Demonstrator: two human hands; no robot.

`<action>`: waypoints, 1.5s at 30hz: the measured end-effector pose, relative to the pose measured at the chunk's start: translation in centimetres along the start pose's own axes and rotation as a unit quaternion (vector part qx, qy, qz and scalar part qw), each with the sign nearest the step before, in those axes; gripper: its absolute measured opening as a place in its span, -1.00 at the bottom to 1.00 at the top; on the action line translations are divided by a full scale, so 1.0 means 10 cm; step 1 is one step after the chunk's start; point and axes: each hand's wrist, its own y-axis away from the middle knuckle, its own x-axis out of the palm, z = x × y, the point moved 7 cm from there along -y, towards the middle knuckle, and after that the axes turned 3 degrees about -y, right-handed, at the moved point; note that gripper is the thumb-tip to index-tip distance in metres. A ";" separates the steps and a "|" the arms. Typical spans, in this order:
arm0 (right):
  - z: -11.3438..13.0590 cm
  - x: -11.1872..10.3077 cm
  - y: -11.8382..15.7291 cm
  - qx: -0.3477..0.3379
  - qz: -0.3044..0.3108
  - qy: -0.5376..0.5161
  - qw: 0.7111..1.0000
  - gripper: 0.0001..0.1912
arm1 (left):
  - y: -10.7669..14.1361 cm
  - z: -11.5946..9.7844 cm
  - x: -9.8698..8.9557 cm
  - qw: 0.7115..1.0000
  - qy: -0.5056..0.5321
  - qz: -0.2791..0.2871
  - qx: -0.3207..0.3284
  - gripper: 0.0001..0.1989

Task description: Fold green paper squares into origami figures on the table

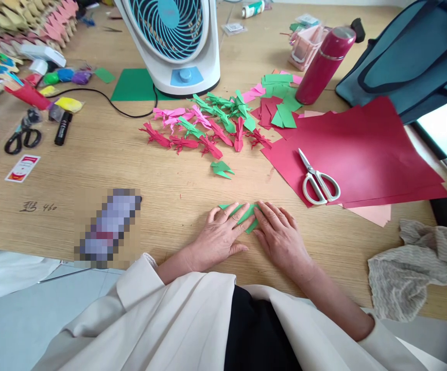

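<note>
green paper (251, 209) on table (185, 188), near its front edge. left hand (219, 236) flat, fingers spread wide over it; right hand (283, 239) flat, fingers close together, touching its right end. scissors (314, 175) on red sheets (378, 159).

Green paper (250, 212) lies flat on the table (185, 185), partly covered.
</note>
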 end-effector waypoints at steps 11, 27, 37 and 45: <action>0.00 0.03 0.03 0.007 0.012 0.007 1.000 -0.50 | 0.07 0.02 0.04 0.997 0.036 0.027 0.060 -0.24; 0.05 -0.01 0.07 0.004 0.026 0.000 1.000 -0.51 | 0.01 -0.01 -0.08 0.997 0.053 -0.048 0.029 -0.29; -0.31 -0.20 0.02 0.089 -0.051 -0.097 0.990 -0.65 | -0.03 -0.04 -0.06 0.993 0.058 -0.106 0.013 -0.49; -0.48 -0.15 -0.07 0.144 -0.058 -0.132 0.979 -0.81 | -0.04 -0.04 -0.04 0.998 0.035 -0.054 0.016 -0.51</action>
